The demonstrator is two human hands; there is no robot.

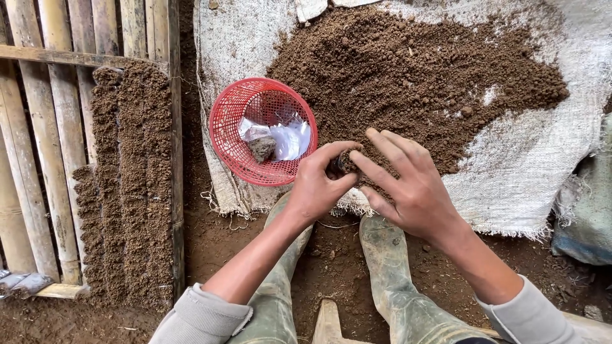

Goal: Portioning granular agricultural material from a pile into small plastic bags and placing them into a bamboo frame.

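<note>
My left hand [317, 185] and my right hand [401, 181] meet over the near edge of a heap of brown soil [414, 70]. Between them they hold a small dark soil-filled bag [342, 164], mostly hidden by the fingers. The left fingers curl around it; the right thumb and fingers press at its top, the other right fingers spread. The soil lies on a white woven sack [529, 172] spread on the ground.
A red plastic basket [233, 105] left of the hands holds clear plastic bags and a clod. Rows of small soil-filled bags [127, 185] stand in a bamboo frame [48, 127] at the left. My muddy boots [395, 280] rest on bare earth below.
</note>
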